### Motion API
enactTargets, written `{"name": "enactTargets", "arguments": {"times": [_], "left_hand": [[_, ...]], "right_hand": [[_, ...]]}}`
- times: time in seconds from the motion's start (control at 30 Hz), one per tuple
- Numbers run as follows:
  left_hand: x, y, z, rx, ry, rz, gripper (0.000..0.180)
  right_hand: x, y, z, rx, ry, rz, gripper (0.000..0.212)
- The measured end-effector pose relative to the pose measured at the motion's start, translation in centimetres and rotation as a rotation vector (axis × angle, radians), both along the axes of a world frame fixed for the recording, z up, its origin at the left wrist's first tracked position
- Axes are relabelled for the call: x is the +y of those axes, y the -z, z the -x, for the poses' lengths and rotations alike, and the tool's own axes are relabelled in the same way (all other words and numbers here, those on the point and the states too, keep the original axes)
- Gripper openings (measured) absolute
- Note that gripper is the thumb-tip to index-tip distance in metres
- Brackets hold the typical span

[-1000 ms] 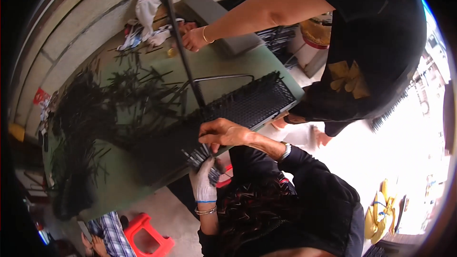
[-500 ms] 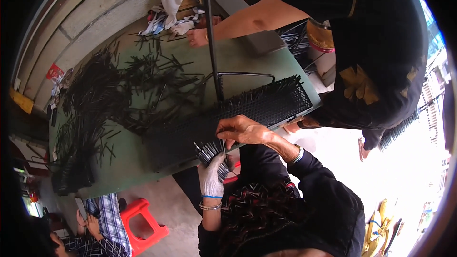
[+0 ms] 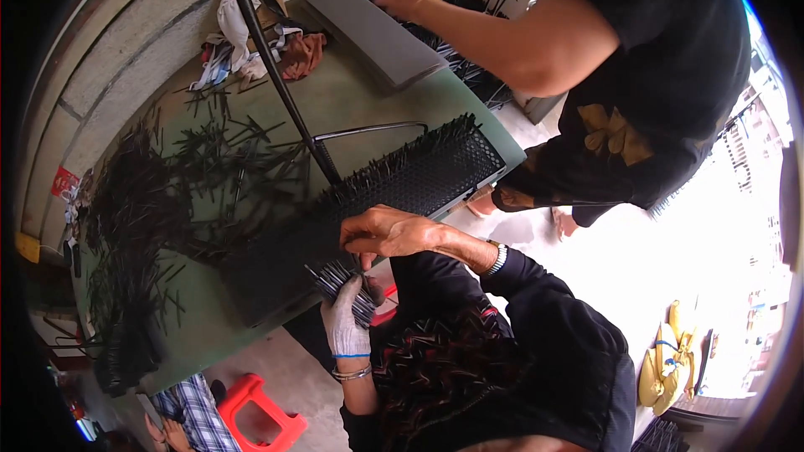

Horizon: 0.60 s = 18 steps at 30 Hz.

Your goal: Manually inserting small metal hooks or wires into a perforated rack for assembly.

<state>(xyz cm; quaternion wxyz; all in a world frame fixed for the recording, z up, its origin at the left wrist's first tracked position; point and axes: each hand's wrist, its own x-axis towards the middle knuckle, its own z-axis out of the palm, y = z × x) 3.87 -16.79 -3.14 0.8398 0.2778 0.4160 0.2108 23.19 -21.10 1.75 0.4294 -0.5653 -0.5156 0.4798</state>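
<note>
My left hand (image 3: 345, 328), in a white knitted glove, is closed round a bundle of short thin black sticks (image 3: 332, 278) at the table's front edge. Above the bundle's right side, my bare right hand (image 3: 392, 231) has its thumb and fingers pinched together, the tips close to the stick ends. Whatever lies between those tips is too small to make out. Just beyond my hands lies a long black perforated panel (image 3: 452, 169), with a row of short black sticks (image 3: 400, 157) rising along its far side.
Loose black sticks (image 3: 126, 192) are heaped on the green table (image 3: 219, 318). A dark metal pole (image 3: 272, 67) slants up from the panel. A grey board (image 3: 373, 33) and rags (image 3: 301, 54) lie at the back. A co-worker's arm (image 3: 502, 42) reaches across there; a red stool (image 3: 251, 406) stands below.
The view has shifted, so the table and pole sit further left. The co-worker's hand has moved from beside the rags to beyond the grey board. My hands remain together at the bundle.
</note>
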Motion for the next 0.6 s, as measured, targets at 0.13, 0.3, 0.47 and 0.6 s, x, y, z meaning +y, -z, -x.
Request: {"name": "enactTargets", "arguments": {"times": [0.13,0.3,0.47,0.6], "left_hand": [[-0.9,-0.6,-0.6,0.027,-0.091,-0.023,0.022],[-1.1,0.0,-0.6,0.063,-0.085,-0.042,0.023],[-1.2,0.3,-0.3,0.06,-0.073,-0.036,0.023],[-1.0,1.0,0.4,0.04,-0.02,-0.04,0.021]], "right_hand": [[-0.3,0.0,0.1,-0.066,-0.007,0.021,0.02],[-0.8,0.4,0.6,-0.15,0.06,-0.025,0.019],[-1.0,0.7,0.9,-0.2,0.05,-0.095,0.018],[-0.8,0.9,1.0,-0.194,0.037,-0.102,0.018]]}}
